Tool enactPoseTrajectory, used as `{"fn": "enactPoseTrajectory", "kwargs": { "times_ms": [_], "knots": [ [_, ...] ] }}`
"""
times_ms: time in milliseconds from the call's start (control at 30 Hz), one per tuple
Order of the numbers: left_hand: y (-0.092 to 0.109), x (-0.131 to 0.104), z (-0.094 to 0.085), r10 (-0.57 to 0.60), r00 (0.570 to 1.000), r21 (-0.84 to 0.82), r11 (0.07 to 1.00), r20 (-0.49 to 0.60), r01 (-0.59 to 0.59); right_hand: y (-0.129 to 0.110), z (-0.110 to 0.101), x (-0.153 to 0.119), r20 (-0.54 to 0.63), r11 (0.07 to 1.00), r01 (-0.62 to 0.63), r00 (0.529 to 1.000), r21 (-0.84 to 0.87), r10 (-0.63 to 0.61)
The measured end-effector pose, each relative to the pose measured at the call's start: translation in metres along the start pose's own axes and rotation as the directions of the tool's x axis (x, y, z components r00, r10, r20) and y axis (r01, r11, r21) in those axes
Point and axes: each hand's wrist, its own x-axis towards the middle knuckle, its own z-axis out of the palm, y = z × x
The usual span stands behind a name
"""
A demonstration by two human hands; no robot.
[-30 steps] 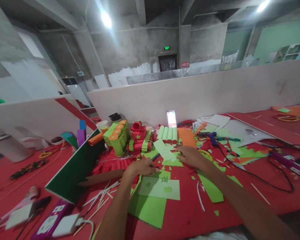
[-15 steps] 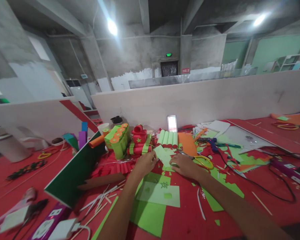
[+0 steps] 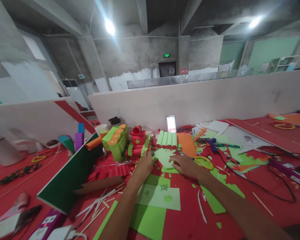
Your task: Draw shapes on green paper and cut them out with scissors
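Note:
A pale green paper piece (image 3: pixel 164 157) lies between my hands near the middle of the red table. My left hand (image 3: pixel 145 163) is at its left, fingers bent together near the red and green paper model (image 3: pixel 138 143); what they hold, if anything, is too small to tell. At the right edge of the pale piece, my right hand (image 3: pixel 183 165) has its fingers curled against the paper. Light green rolls (image 3: pixel 166 139) with red ends stand just behind. Closer to me lies a pale green sheet (image 3: pixel 173 197) with a star drawn on it.
Yellow-handled scissors (image 3: pixel 203 163) and a blue glue gun (image 3: pixel 211 144) with a black cable lie to the right. A dark green board (image 3: pixel 70 176) leans at the left, beside thin sticks (image 3: pixel 97 206). A lit phone (image 3: pixel 171 123) stands against the back partition.
My left hand has moved off the pale green paper to its left, towards the red and green model. My right hand stays at the paper's right edge. The view has shifted slightly.

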Motion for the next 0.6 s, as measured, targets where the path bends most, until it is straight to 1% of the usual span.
{"fn": "enactPoseTrajectory", "kwargs": {
  "times_ms": [67, 133, 167, 233, 300, 367, 467, 533, 600],
  "knots": [
    [0.000, -0.001, -0.002, -0.010, 0.998, -0.030, 1.000, -0.057, 0.009, -0.003, -0.010, -0.004, -0.001, 0.997, 0.064, 0.998, 0.052, -0.064],
    [0.001, -0.003, -0.005, -0.022, 0.994, -0.084, 0.996, -0.109, 0.012, -0.003, -0.019, -0.008, 0.028, 0.989, 0.104, 0.994, 0.106, -0.108],
    [0.002, -0.003, -0.006, -0.024, 0.992, -0.114, 0.993, -0.126, 0.010, -0.001, -0.023, -0.009, 0.060, 0.984, 0.123, 0.990, 0.126, -0.131],
    [0.004, -0.003, -0.006, -0.018, 0.992, -0.165, 0.986, -0.122, -0.002, 0.005, -0.030, -0.012, 0.106, 0.977, 0.155, 0.979, 0.145, -0.171],
    [0.006, -0.003, -0.004, 0.013, 0.995, -0.192, 0.981, -0.097, -0.031, 0.013, -0.035, -0.013, 0.081, 0.979, 0.139, 0.985, 0.152, -0.153],
    [0.005, -0.002, 0.000, 0.046, 0.996, -0.196, 0.979, -0.081, -0.061, 0.019, -0.038, -0.015, 0.022, 0.980, 0.102, 0.994, 0.171, -0.108],
    [0.003, -0.001, 0.005, 0.066, 0.996, -0.183, 0.980, -0.054, -0.075, 0.026, -0.044, -0.016, -0.043, 0.968, 0.073, 0.997, 0.238, -0.065],
    [0.002, 0.000, 0.006, 0.069, 0.997, -0.177, 0.981, -0.034, -0.074, 0.030, -0.048, -0.018, -0.065, 0.952, 0.053, 0.997, 0.301, -0.035],
    [0.003, -0.001, 0.005, 0.083, 0.996, -0.192, 0.977, -0.040, -0.089, 0.034, -0.052, -0.020, -0.067, 0.934, 0.021, 0.998, 0.356, 0.003]
  ]
}}
